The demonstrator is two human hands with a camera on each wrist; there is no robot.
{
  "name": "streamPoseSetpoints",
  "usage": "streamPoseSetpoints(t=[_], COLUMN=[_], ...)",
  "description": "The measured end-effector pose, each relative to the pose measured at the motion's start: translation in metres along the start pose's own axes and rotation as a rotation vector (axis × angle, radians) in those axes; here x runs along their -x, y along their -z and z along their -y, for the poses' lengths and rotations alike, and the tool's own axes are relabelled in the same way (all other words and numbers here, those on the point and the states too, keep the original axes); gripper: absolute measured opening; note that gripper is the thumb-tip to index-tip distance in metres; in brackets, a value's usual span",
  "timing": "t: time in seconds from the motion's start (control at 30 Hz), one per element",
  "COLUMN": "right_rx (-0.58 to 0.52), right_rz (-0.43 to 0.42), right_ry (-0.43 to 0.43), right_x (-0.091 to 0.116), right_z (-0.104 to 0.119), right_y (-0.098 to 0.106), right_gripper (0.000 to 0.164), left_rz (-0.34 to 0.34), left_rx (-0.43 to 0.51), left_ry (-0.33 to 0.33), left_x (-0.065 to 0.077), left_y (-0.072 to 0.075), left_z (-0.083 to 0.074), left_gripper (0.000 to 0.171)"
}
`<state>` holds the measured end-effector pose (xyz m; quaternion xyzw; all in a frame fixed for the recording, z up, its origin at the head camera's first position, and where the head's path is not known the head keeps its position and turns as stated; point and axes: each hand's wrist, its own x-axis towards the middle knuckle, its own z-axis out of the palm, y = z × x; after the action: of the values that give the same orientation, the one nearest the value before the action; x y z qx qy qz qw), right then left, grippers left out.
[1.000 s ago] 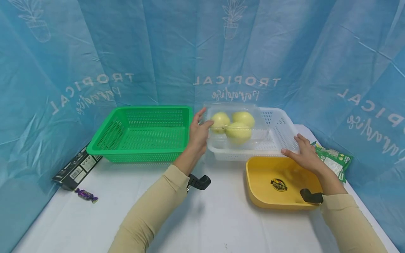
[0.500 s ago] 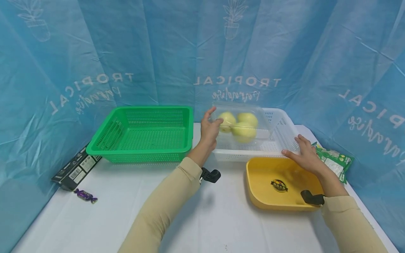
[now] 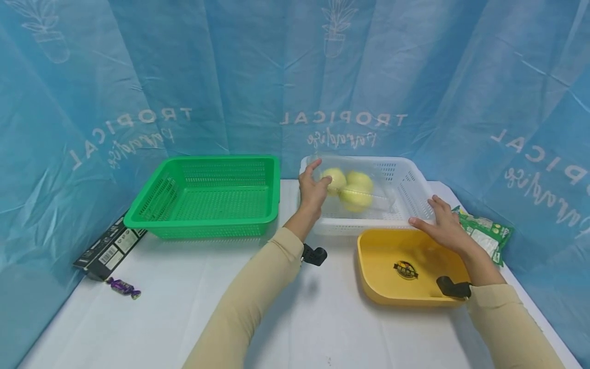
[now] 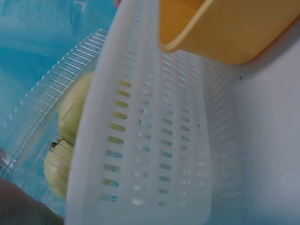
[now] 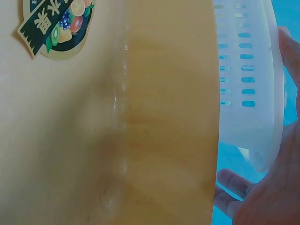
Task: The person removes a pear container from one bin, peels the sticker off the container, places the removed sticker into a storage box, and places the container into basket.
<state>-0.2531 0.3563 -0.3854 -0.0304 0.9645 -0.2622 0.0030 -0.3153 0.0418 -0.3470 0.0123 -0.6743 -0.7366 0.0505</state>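
Observation:
In the head view, my left hand (image 3: 313, 190) grips the left end of a clear plastic box (image 3: 384, 197) holding three round yellow-green fruits (image 3: 356, 197). The box is inside the outline of the white slotted basket (image 3: 364, 223); whether it touches the basket's floor I cannot tell. Seen from the left wrist, the fruits (image 4: 75, 108) lie under the clear ribbed plastic, beyond the white basket wall (image 4: 154, 140). My right hand (image 3: 444, 225) holds the basket's front right corner, thumb and fingers at its rim; in the right wrist view, that hand (image 5: 276, 187) is partly cut off.
A yellow tub (image 3: 392, 287) with a fruit label stands in front of the white basket, under my right wrist. Left of it is a green basket (image 3: 207, 228). A black box (image 3: 108, 251) and a purple wrapped candy (image 3: 123, 287) lie far left; a green packet (image 3: 486, 233) lies right.
My left hand has moved right and slightly down with the clear box, bringing it from over the basket's left rim to inside its outline. My right hand stays at the basket corner.

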Motion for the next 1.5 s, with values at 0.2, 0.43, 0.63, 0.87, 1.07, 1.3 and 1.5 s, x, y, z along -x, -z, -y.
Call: streamPoseSetpoints(t=[0.2,0.43,0.63,0.87,1.07,1.3,1.5], right_rx=[0.000,-0.010,-0.009,-0.017,-0.023,-0.031,-0.033], right_rz=[-0.008,-0.015,-0.010,-0.001,-0.008,-0.018,-0.021], right_ry=[0.002,0.006,0.000,0.018,0.024,0.022,0.009], right_x=[0.000,0.000,0.001,0.000,-0.001,0.000,0.001], right_z=[0.000,0.000,0.002,0.000,-0.001,0.001,0.002], right_y=[-0.001,-0.001,0.000,0.000,0.001,0.001,0.001], right_gripper=[0.099,0.098,0.098,0.097,0.097,0.097,0.098], left_rz=[0.006,0.016,0.027,0.047,0.089,0.174,0.208], left_rx=[-0.034,-0.055,-0.085,-0.201,-0.274,-0.389,-0.470], left_ry=[0.003,-0.015,-0.023,0.006,0.031,0.099,0.145], left_x=[-0.002,-0.003,-0.003,0.003,0.006,0.003,0.000], left_y=[-0.001,-0.002,-0.004,-0.006,-0.007,-0.007,-0.011], left_z=[0.009,0.017,0.020,0.018,0.014,0.015,0.016], left_gripper=[0.049,0.050,0.052,0.058,0.065,0.073,0.074])
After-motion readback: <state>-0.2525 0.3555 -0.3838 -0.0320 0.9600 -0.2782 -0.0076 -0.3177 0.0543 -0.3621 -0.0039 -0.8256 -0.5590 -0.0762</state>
